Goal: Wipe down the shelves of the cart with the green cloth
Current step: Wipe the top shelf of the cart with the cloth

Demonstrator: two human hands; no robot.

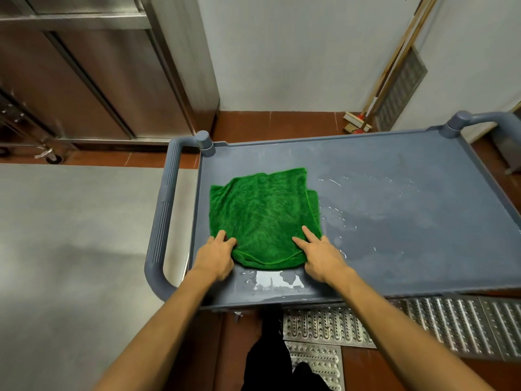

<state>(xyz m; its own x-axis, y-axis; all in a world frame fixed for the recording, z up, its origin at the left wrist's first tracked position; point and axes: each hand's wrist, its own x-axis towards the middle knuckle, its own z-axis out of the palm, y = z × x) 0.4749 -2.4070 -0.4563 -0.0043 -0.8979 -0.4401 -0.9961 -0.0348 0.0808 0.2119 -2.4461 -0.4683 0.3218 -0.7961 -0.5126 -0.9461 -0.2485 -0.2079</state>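
Green cloth (262, 218) lies folded flat on cart's top shelf (408, 210), toward left end, near front edge. Left hand (215, 256) and right hand (320, 256) press near corners, fingers spread, no pinching grip: likely pinning cloth for two-handed sweep toward wet patch right.

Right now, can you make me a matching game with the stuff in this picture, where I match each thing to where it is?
Things:
1. green cloth
2. broom
3. water drops
4. metal grate

Places:
A. leaning against the white wall behind the cart
B. on the floor beside the cart's near edge
C. flat on the top shelf under both hands
D. on the shelf, just right of the cloth

Pairs: 1-C, 2-A, 3-D, 4-B. The left hand and right hand press on the cloth's near edge.
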